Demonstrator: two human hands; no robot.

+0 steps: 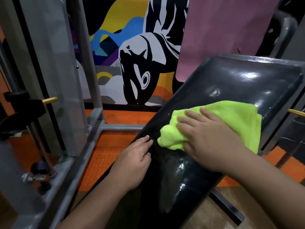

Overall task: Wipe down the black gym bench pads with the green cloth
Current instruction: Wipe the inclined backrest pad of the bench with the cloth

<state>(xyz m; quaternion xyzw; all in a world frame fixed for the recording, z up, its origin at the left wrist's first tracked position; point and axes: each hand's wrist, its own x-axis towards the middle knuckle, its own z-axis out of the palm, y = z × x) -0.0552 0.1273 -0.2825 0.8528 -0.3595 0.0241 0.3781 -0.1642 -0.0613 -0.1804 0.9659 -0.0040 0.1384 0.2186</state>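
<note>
On black bench pad [222, 86], right hand [209, 139] flat pressing green cloth [239, 119], left hand [132, 164] open on pad edge

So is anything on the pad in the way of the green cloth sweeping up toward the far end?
Nothing visible. The right hand presses flat on the green cloth, and the black pad beyond it is bare and glossy up to its top edge. The left hand rests on the pad's near left edge, behind the cloth.
</note>
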